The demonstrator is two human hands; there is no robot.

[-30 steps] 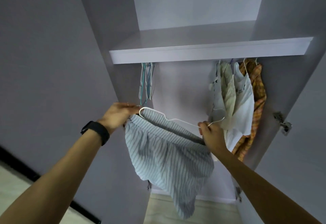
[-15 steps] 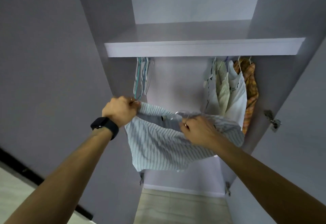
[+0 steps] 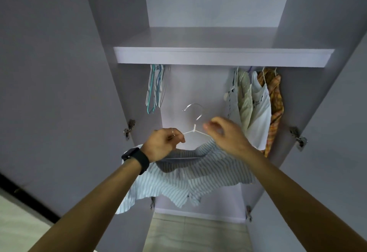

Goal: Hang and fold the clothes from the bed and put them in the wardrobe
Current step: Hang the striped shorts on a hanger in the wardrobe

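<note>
The left hand [image 3: 162, 145] pinches the white hanger [image 3: 194, 131] by its left arm, hook at 12 o'clock. The striped shirt [image 3: 190, 178] drapes at 6 o'clock beneath both hands. The right hand [image 3: 226, 135], blurred, curls over the hanger's right arm; I cannot tell whether it grips.

head-worn wide-angle view faces forward into the open wardrobe [image 3: 218, 56] from close by
</note>
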